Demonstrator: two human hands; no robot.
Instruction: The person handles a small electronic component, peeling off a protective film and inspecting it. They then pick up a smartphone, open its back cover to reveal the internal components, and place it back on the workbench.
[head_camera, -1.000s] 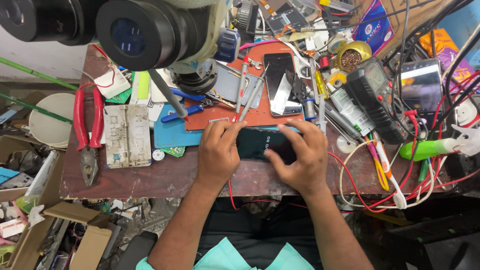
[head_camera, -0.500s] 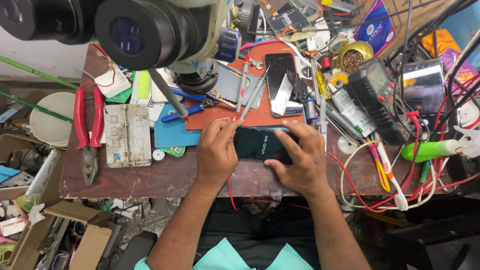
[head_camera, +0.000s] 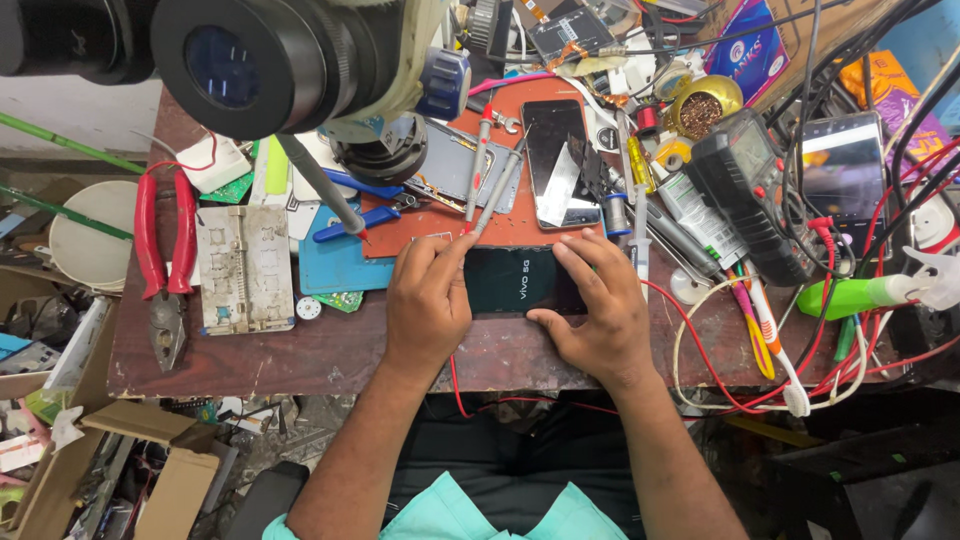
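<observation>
Both hands on dark phone (head_camera: 520, 281) lying flat at near edge of workbench (head_camera: 300, 350); left hand (head_camera: 428, 305) clamping its left end, fingers curled over; right hand (head_camera: 597, 310) spread along right end, steadying; tweezers (head_camera: 490, 185), red pliers (head_camera: 165, 235), multimeter (head_camera: 750, 185) just beyond, within reach.

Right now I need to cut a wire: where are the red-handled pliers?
In the head view, the red-handled pliers lie at the bench's left edge, well left of the left hand, beside the grey metal fixture plate.
</observation>
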